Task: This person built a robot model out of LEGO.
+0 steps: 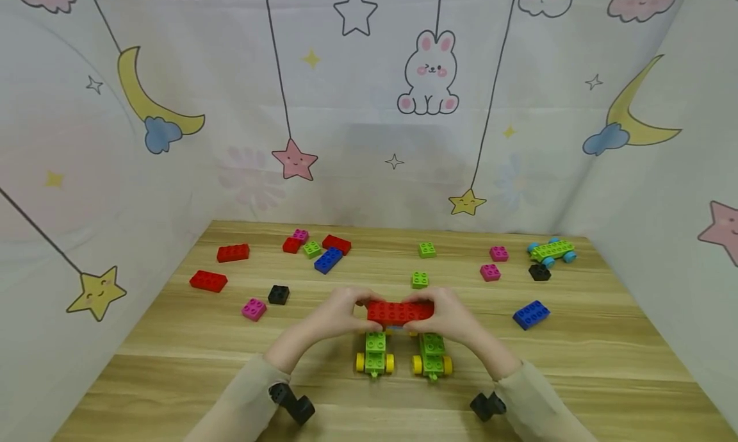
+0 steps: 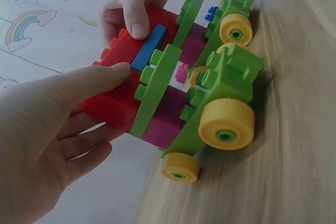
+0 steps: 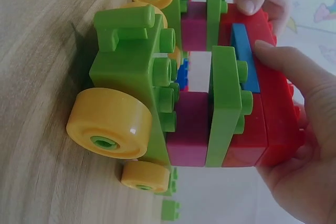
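Left hand (image 1: 341, 311): partly closed, thumb on the near face, fingers curled round the left end of a long red studded plastic brick (image 1: 400, 313). Right hand (image 1: 448, 314): matching grip at the right end.

Long red brick: directly between the hands, long axis left to right, crosswise to the two vehicles underneath; neither hand nearer.

Beneath it, downward: one flat blue plastic piece (image 2: 150, 48), mid-span; lower red bricks (image 3: 247, 137); upright-standing stacks of thin green studded plates (image 3: 226, 103) and purple bricks (image 3: 190, 129); two green plastic wheeled bases (image 1: 375, 343), side by side, apart, with yellow wheels (image 2: 227, 124).

Outward, loose on the wood-grain table (image 1: 369, 416): two small light-green bricks (image 1: 419, 280), just beyond the hands; pink brick (image 1: 254, 309) and black brick (image 1: 278, 294), left; blue brick (image 1: 532, 314), right; green car with blue wheels (image 1: 551, 252), far right.
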{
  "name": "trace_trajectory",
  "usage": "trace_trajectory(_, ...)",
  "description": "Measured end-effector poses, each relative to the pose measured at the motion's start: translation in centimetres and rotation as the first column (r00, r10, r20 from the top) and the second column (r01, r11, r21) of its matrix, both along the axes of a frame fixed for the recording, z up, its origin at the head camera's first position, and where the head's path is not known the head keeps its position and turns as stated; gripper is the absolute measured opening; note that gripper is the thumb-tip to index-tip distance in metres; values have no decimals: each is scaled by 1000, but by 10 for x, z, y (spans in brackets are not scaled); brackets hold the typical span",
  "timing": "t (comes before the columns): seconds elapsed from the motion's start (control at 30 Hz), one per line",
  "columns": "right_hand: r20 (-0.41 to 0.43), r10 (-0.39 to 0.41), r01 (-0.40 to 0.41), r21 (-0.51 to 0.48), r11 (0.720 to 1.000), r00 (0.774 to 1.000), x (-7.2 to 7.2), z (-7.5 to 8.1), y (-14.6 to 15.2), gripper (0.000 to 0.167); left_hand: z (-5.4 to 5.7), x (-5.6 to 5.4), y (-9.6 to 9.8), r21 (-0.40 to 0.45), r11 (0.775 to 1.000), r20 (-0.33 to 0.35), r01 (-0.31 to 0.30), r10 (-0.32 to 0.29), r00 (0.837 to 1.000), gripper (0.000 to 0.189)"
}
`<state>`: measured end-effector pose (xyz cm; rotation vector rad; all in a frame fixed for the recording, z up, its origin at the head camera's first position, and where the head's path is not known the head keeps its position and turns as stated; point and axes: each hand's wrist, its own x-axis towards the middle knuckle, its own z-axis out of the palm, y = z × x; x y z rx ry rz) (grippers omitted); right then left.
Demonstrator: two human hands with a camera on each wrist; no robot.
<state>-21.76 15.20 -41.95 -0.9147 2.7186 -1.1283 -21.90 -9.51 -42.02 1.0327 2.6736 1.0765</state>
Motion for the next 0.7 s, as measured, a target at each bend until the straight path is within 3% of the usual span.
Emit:
trace_trajectory(0.43, 34, -59, 58, 26, 998, 998, -1, 5, -4, 38, -4, -6, 1, 19, 999, 2, -26, 26, 1000, 41)
trace_trajectory(0.7, 35, -33, 32, 32, 999, 999, -3, 10, -15, 38, -6, -7, 2, 19, 999, -16, -28, 28, 999, 40)
